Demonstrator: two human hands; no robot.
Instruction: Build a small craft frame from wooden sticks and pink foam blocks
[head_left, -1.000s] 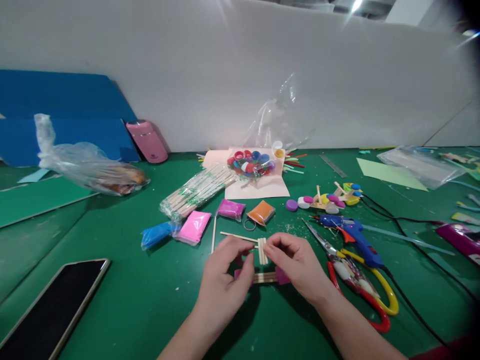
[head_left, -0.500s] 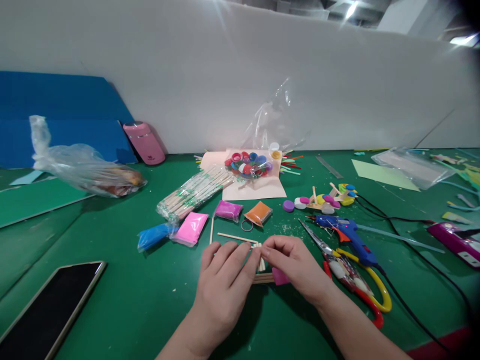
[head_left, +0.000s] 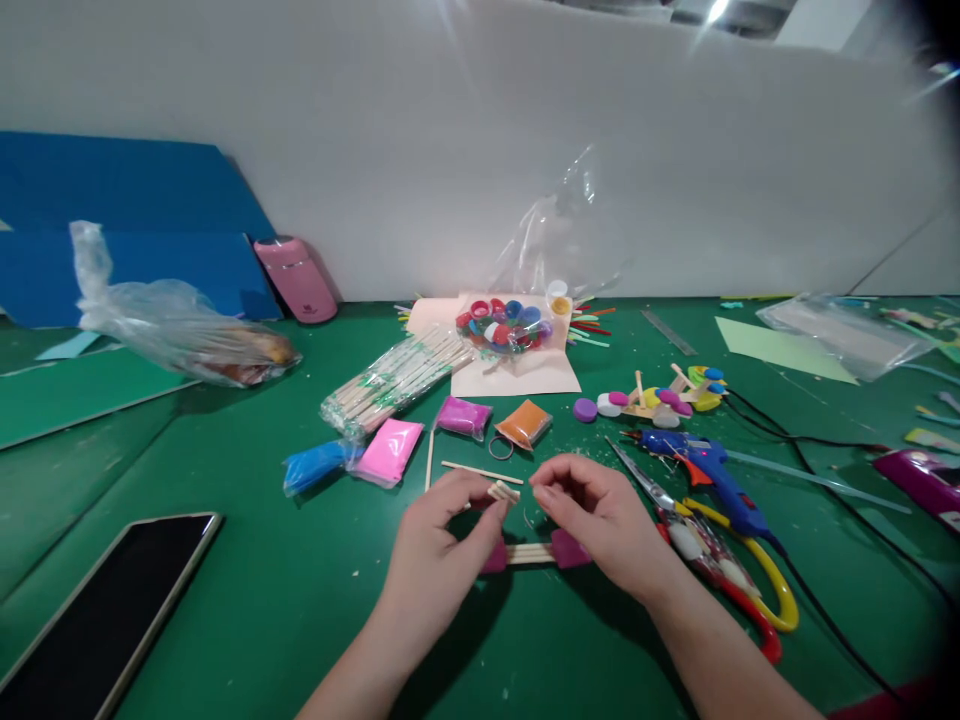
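Observation:
Between the thumb and fingers of my left hand (head_left: 450, 530) is a small bundle of short wooden sticks (head_left: 504, 491), its cut ends pointing right. My right hand (head_left: 592, 510) is just to the right, apart from the bundle, thumb and fingers drawn together; whether anything is in them I cannot make out. Below both hands lie joined sticks (head_left: 529, 554) with magenta clay (head_left: 570, 548) at each end. Beyond my fingers, one loose stick (head_left: 480, 472) lies crosswise and another stick (head_left: 430, 460) points away from me.
Clay packets, pink (head_left: 388, 452), blue (head_left: 319, 466), purple (head_left: 463, 417) and orange (head_left: 524, 425), lie ahead. At right are scissors (head_left: 784, 600) and a blue glue gun (head_left: 720, 475) with its cable. A phone (head_left: 112, 610) lies left. Farther back are bagged sticks (head_left: 397, 380) and bottle caps (head_left: 502, 325).
My hands have drawn apart, and the short stick bundle has been lifted and turned in my left hand. More of the joined sticks and their magenta ends now shows. The view has shifted slightly.

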